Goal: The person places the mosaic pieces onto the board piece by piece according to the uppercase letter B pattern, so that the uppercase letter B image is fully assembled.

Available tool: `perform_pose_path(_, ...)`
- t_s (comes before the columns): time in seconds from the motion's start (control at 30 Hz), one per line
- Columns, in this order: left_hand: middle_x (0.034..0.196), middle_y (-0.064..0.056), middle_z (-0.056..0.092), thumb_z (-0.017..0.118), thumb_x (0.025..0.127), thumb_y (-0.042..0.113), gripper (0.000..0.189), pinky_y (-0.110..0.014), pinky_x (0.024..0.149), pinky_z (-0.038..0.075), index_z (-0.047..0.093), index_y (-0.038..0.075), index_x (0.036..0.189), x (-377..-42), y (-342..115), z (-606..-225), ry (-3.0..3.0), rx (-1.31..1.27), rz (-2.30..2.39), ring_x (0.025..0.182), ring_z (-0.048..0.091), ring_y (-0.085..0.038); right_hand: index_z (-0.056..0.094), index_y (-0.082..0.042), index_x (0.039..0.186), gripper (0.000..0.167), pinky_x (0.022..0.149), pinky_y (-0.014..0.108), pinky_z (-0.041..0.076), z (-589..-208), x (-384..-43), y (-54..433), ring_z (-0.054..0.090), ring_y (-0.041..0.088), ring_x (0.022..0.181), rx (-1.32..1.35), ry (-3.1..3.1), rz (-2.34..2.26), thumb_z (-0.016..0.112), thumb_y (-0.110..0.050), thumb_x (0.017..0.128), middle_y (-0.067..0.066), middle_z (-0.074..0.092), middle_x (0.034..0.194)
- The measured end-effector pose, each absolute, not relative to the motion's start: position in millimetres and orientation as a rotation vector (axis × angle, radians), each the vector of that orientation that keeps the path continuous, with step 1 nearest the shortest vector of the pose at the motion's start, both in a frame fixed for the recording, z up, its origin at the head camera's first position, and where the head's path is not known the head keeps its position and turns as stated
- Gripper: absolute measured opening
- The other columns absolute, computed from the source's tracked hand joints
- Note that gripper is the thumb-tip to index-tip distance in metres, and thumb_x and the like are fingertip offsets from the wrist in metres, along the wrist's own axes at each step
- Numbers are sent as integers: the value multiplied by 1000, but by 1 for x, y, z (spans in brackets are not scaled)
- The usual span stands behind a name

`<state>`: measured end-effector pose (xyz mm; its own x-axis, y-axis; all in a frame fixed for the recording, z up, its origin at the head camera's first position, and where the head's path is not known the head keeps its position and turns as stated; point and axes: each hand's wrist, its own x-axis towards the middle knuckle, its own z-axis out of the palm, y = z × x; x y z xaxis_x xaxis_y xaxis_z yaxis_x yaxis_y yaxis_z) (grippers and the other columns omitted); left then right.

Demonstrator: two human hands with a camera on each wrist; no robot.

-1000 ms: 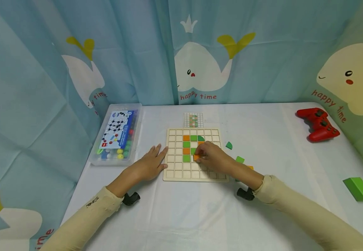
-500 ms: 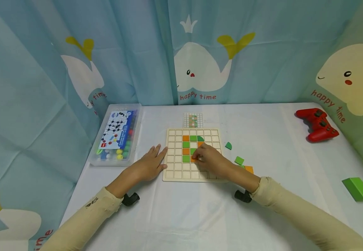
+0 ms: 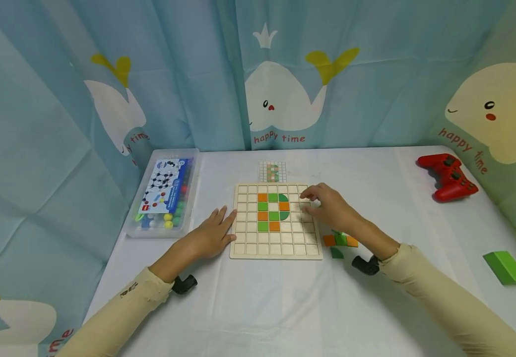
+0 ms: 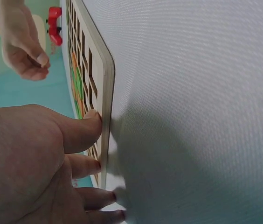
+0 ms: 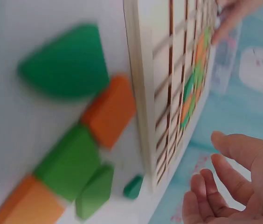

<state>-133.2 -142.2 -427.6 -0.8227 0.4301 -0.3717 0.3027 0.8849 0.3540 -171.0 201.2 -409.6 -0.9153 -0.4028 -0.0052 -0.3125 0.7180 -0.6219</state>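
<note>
A wooden grid board point(image 3: 249, 249) lies on the table, with orange and green square tiles and dark green quarter-round tiles set in its cells. The lowest orange tile point(image 3: 274, 226) sits beside a green one point(image 3: 263, 226). My left hand point(image 3: 213, 234) rests with spread fingers at the board's left edge; its thumb and fingertips touch that edge in the left wrist view. Above the board's right side hovers my right hand point(image 3: 331, 207), fingers loosely bent and nothing between them. Loose tiles lie right of the board, including a dark green quarter-round point(image 5: 68, 63) and an orange square point(image 5: 110, 111).
Behind the board lies a small printed pattern card point(image 3: 273, 171). A clear plastic case point(image 3: 164, 191) of coloured balls stands at the left. Farther right are a red game controller point(image 3: 447, 177) and a green block point(image 3: 505, 267). A whale-print curtain point(image 3: 186, 99) closes off the back.
My right hand has let go of the orange tile, which now lies in the bottom row of the pattern, and has moved right and away. The left hand stays put.
</note>
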Motion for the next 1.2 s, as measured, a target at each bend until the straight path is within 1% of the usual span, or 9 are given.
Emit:
perform_pose_path(0.1, 176, -23, 6, 46, 114, 38, 71, -58, 130, 17, 15, 9, 170, -133, -143, -428, 2603, 536, 386, 162, 5, -44, 62, 4, 132, 32, 105, 57, 49, -407, -178, 215, 58, 40, 117, -504, 2802, -971, 69, -8, 103, 25, 59, 128)
perform_pose_path(0.27, 176, -22, 6, 45, 114, 38, 70, -58, 130, 17, 14, 9, 170, -133, -143, -429, 2603, 535, 379, 162, 5, -44, 57, 5, 136, 41, 106, 57, 47, -413, -182, 231, 54, 41, 119, -357, 2769, -964, 70, -14, 103, 26, 57, 129)
perform_pose_path(0.37, 176, -22, 6, 46, 114, 38, 70, -58, 130, 17, 14, 10, 171, -133, -143, -429, 2604, 528, 377, 163, 5, -44, 52, 8, 137, 47, 106, 58, 47, -421, -183, 237, 53, 42, 121, -295, 2731, -936, 71, -16, 102, 29, 55, 132)
perform_pose_path(0.43, 176, -21, 6, 46, 114, 39, 71, -59, 130, 17, 14, 11, 171, -133, -143, -429, 2604, 525, 376, 163, 4, -43, 50, 10, 137, 48, 108, 58, 46, -425, -183, 239, 53, 43, 122, -268, 2707, -929, 71, -14, 102, 30, 54, 133)
perform_pose_path(0.6, 176, -22, 6, 46, 114, 38, 71, -58, 130, 17, 14, 10, 171, -133, -143, -429, 2605, 530, 374, 163, 5, -44, 49, 12, 133, 43, 109, 58, 47, -429, -183, 242, 54, 44, 122, -265, 2692, -916, 69, -13, 103, 31, 53, 133)
perform_pose_path(0.83, 176, -22, 6, 45, 114, 39, 70, -58, 130, 17, 14, 10, 171, -133, -143, -430, 2613, 539, 379, 163, 5, -44, 56, 10, 128, 31, 103, 56, 50, -427, -180, 243, 55, 42, 115, -305, 2715, -885, 65, -9, 105, 29, 54, 126)
perform_pose_path(1.03, 176, -23, 6, 45, 114, 38, 70, -59, 130, 17, 14, 9, 170, -133, -143, -430, 2612, 547, 385, 162, 5, -45, 56, 10, 130, 31, 102, 56, 51, -430, -181, 243, 57, 42, 116, -337, 2730, -882, 64, -8, 106, 29, 56, 126)
perform_pose_path(1.2, 175, -23, 6, 45, 114, 37, 70, -59, 129, 18, 15, 9, 170, -133, -143, -429, 2609, 550, 389, 162, 5, -45, 57, 10, 127, 27, 102, 56, 51, -433, -182, 243, 58, 43, 116, -350, 2739, -883, 63, -6, 105, 30, 56, 125)
